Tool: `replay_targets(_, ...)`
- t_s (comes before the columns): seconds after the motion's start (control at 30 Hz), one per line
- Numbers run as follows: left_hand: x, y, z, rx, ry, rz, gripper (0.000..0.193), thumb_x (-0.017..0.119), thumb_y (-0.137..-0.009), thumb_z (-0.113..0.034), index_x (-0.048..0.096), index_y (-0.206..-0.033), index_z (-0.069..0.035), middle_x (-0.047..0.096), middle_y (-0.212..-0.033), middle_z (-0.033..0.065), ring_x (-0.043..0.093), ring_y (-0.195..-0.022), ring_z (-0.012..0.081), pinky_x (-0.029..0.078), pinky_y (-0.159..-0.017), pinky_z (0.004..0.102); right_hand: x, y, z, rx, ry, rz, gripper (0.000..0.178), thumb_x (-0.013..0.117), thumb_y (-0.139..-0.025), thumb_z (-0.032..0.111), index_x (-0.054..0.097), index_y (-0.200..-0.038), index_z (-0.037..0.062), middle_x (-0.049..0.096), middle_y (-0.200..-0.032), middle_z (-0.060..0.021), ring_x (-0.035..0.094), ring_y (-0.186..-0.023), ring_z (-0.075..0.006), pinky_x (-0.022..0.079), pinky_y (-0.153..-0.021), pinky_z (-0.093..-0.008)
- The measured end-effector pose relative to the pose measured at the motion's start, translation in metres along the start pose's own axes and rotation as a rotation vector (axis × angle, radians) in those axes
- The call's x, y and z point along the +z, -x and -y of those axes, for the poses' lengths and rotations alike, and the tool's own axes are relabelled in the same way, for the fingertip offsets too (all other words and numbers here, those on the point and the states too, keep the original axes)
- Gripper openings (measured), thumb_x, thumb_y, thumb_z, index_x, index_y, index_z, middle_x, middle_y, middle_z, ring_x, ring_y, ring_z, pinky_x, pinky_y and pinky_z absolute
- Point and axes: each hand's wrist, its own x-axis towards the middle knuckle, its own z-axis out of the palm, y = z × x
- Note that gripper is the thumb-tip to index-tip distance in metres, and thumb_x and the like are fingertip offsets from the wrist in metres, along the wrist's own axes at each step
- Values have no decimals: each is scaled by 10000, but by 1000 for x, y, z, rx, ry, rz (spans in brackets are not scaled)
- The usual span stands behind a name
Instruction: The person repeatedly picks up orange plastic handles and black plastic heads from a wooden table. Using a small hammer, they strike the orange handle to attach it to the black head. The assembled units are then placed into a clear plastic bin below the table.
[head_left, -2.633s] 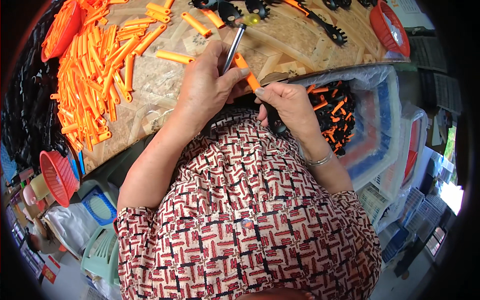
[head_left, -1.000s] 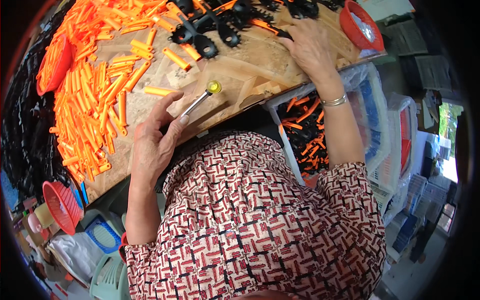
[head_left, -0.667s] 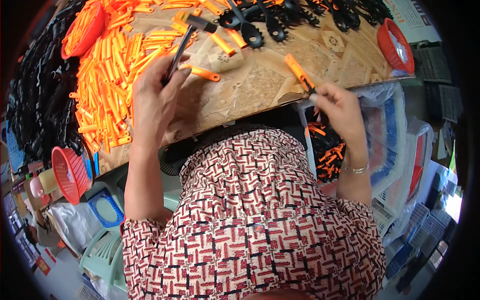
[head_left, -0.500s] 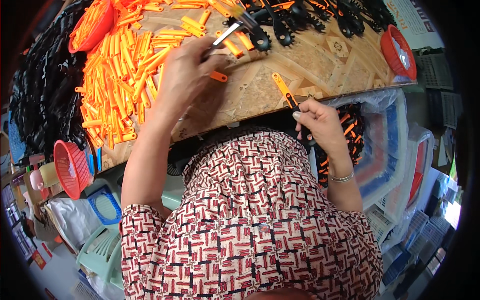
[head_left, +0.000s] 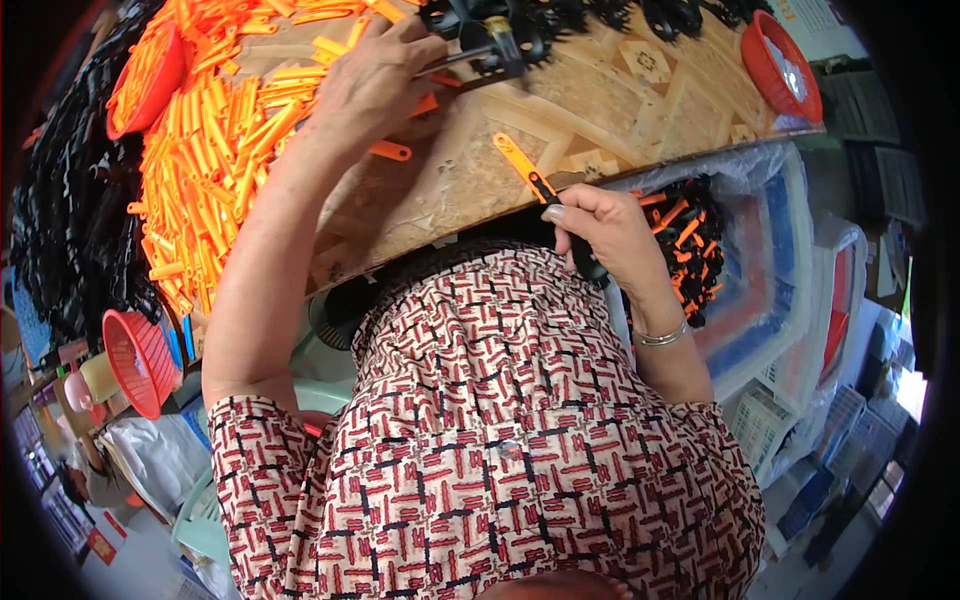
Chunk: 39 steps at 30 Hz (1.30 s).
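My left hand (head_left: pixel 375 85) is closed around the shaft of a small hammer (head_left: pixel 506 52), whose dark head with a yellowish end hangs over the table. My right hand (head_left: pixel 605 230) grips a black kitchen utensil at the table's front edge. An orange handle piece (head_left: pixel 520 165) is fitted along its upper end, pointing up and left over the table. The utensil's lower end is partly hidden by my fingers. Two loose orange handles, one of them this handle (head_left: pixel 390 151), lie under my left hand. Black toothed spaghetti servers (head_left: pixel 575 18) lie beyond the hammer.
A large pile of orange handles (head_left: pixel 205 160) covers the table's left side. Red baskets (head_left: pixel 140 362) stand at left and at the right corner. Black utensils (head_left: pixel 75 190) heap up at far left. A plastic-lined crate (head_left: pixel 765 270) at right adjoins black-and-orange utensils (head_left: pixel 690 235).
The hammer in my left hand has swung from pointing up to nearly level, its head lower and to the right. My right hand still holds the utensil; the whole view has shifted slightly.
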Motion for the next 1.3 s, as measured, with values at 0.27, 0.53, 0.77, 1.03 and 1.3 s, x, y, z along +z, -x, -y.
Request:
replay_targets(0.27,-30,2,-69,-24,545,416,211,750,-883,-200,733,-1038,-58,662,-802,119,652,-768,249,498,-722,381,-4,-2,-6,30,-8,27,192,646,-1002,149,675,-900,-11,652,-678,-35,593,-552,-90,482,-528,-233)
replay_targets(0.53,-5,5,-86,11,575,358,206,714,-890,-181,713,-1017,-19,634,-903,155,642,-854,368,492,-752,426,-1,-3,-5,-32,77,-29,281,675,-971,193,696,-771,-4,652,-627,-14,567,-571,-74,466,-549,-262)
replay_targets(0.77,-12,3,-104,-70,480,358,195,746,-826,-182,721,-971,-54,625,-906,158,645,-863,362,509,-749,449,-2,-2,-5,-12,29,4,306,654,-997,241,703,-818,-2,654,-623,-18,571,-550,-72,461,-528,-250)
replay_targets(1.03,-2,5,-110,20,281,33,220,791,-783,-154,746,-982,-70,660,-976,80,654,-825,306,531,-751,406,3,-5,5,153,50,-73,407,639,-1017,332,683,-784,1,656,-583,-53,593,-493,-97,465,-476,-252)
replay_targets(1.3,-75,28,-110,-675,684,247,283,681,-972,-118,691,-1249,-64,532,-811,-12,495,-701,87,455,-660,266,6,1,1,101,-133,-133,387,624,-1022,284,658,-776,-12,643,-573,-76,581,-444,-124,461,-436,-265)
